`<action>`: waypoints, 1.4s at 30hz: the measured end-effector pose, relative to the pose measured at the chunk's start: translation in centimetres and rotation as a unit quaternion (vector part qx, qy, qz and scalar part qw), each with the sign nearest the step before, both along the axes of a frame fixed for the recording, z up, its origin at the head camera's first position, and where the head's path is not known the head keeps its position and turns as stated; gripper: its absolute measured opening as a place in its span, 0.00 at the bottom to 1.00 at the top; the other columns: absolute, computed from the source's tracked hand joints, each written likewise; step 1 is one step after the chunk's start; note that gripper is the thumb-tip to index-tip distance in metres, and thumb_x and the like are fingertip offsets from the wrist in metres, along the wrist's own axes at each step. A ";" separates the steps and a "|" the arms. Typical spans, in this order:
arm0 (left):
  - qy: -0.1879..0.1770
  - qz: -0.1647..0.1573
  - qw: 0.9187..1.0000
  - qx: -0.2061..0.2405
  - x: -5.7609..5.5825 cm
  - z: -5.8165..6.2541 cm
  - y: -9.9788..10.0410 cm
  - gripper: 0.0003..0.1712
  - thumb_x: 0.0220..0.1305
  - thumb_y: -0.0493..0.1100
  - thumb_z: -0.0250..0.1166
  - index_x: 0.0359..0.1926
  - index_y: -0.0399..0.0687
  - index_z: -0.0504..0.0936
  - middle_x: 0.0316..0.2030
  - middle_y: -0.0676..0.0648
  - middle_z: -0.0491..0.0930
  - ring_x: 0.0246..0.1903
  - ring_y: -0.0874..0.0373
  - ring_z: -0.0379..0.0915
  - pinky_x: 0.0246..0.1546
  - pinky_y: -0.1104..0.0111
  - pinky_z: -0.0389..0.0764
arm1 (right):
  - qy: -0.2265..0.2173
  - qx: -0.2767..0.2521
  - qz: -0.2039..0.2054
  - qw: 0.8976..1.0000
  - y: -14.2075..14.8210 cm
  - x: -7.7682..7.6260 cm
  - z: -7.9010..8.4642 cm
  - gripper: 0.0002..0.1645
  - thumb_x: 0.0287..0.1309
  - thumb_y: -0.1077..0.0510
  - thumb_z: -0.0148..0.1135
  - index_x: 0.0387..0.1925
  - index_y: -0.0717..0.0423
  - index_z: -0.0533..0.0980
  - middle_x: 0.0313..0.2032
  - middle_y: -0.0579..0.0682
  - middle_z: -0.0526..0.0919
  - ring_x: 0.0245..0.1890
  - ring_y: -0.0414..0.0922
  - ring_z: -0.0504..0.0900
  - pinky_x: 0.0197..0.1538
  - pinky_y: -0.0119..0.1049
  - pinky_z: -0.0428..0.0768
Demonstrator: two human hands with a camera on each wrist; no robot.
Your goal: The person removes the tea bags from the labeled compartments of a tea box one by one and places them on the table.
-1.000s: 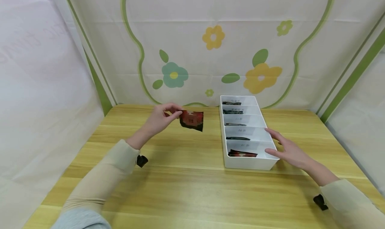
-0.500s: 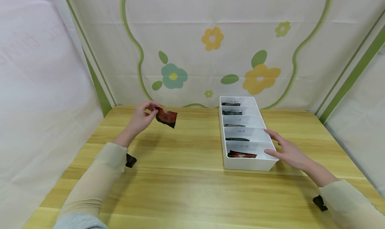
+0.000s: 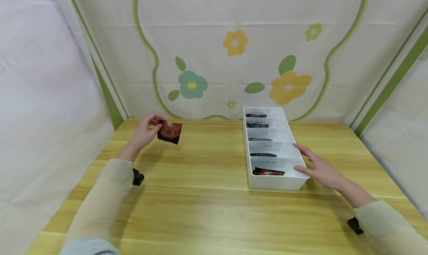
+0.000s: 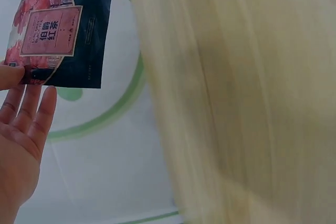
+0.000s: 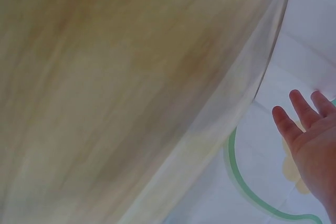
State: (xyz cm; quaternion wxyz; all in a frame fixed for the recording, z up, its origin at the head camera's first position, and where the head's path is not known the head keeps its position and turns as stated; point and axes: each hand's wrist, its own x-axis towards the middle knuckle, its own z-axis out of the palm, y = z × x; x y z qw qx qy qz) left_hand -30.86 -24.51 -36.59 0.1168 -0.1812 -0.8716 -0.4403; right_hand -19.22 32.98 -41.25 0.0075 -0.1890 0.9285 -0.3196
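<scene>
1. Left hand (image 3: pixel 143 131): grip closed, thumb pinching one corner of a red-and-black packet (image 3: pixel 169 132), which is raised above the worktop (image 3: pixel 207 210) near its back-left corner; the other fingers extend below it.
2. Right hand (image 3: pixel 322 169): grip spread, thumb and forefinger well apart at the right rim of a white box (image 3: pixel 274 182); whether they press on it I cannot tell.
3. The box has five compartments. Front to back: red sachets (image 3: pixel 268 171), a dark green sachet (image 3: pixel 264 154), a pale sachet (image 3: pixel 260 139), green sachets (image 3: pixel 257 125), dark sachets (image 3: pixel 256 115).
4. The box's far end sits near the worktop's back edge, before a floral backdrop (image 3: pixel 217 61).
5. Open wood stretches between packet and box, and onward toward the front edge.
</scene>
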 end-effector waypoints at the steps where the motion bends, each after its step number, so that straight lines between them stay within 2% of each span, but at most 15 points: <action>1: -0.005 -0.001 1.000 0.001 -0.1 -0.2 -0.3 0.11 0.68 0.27 0.56 0.51 0.32 0.74 0.44 0.34 0.75 0.43 0.42 0.73 0.36 0.72 0.72 | -0.001 0.000 0.001 1.000 0.0 0.0 0.0 0.46 0.65 0.49 0.60 0.76 0.47 0.48 0.71 0.64 0.56 0.65 0.69 0.59 0.53 0.72 0.61; 10: -0.057 0.014 0.997 -0.045 -1.7 -1.9 -2.2 0.12 0.67 0.25 0.56 0.50 0.32 0.75 0.44 0.33 0.77 0.43 0.40 0.74 0.37 0.66 0.75 | -0.004 0.008 0.001 1.000 0.0 0.0 0.2 0.46 0.66 0.49 0.60 0.76 0.46 0.47 0.71 0.64 0.56 0.65 0.70 0.59 0.53 0.72 0.60; 16: -0.092 0.029 0.994 -0.056 -2.9 -3.9 -3.2 0.12 0.67 0.27 0.57 0.50 0.31 0.76 0.43 0.32 0.77 0.40 0.40 0.76 0.34 0.65 0.77 | 0.001 0.013 0.001 1.000 0.1 0.0 0.1 0.45 0.66 0.49 0.59 0.77 0.45 0.47 0.71 0.64 0.56 0.65 0.70 0.60 0.53 0.72 0.61; 24: -0.138 0.046 0.986 -0.081 -3.5 -6.2 -4.2 0.09 0.67 0.30 0.60 0.47 0.33 0.76 0.42 0.35 0.76 0.43 0.43 0.73 0.38 0.60 0.76 | 0.000 0.014 -0.001 1.000 0.0 0.1 0.1 0.45 0.66 0.49 0.59 0.77 0.44 0.47 0.70 0.64 0.57 0.64 0.69 0.60 0.52 0.71 0.62; 31: -0.151 0.050 0.982 -0.103 -3.4 -6.4 -4.3 0.08 0.67 0.32 0.61 0.46 0.34 0.76 0.40 0.36 0.76 0.40 0.45 0.72 0.34 0.62 0.73 | -0.003 0.009 -0.001 1.000 0.1 0.0 0.1 0.45 0.67 0.49 0.59 0.77 0.46 0.47 0.71 0.64 0.55 0.65 0.70 0.59 0.54 0.71 0.60; 38: -0.167 0.058 0.977 -0.121 -3.3 -6.4 -4.4 0.09 0.67 0.34 0.62 0.46 0.35 0.75 0.41 0.37 0.76 0.42 0.44 0.72 0.36 0.60 0.72 | -0.002 0.012 -0.002 1.000 0.0 0.1 0.2 0.45 0.66 0.48 0.59 0.77 0.46 0.47 0.71 0.64 0.56 0.65 0.69 0.59 0.54 0.71 0.60; 42: -0.164 0.059 0.977 -0.124 -3.3 -6.3 -4.3 0.09 0.67 0.34 0.62 0.46 0.36 0.76 0.42 0.35 0.77 0.42 0.43 0.72 0.36 0.59 0.72 | -0.001 0.010 -0.001 1.000 0.0 0.1 0.2 0.45 0.66 0.49 0.59 0.76 0.46 0.48 0.71 0.64 0.56 0.65 0.69 0.60 0.54 0.71 0.61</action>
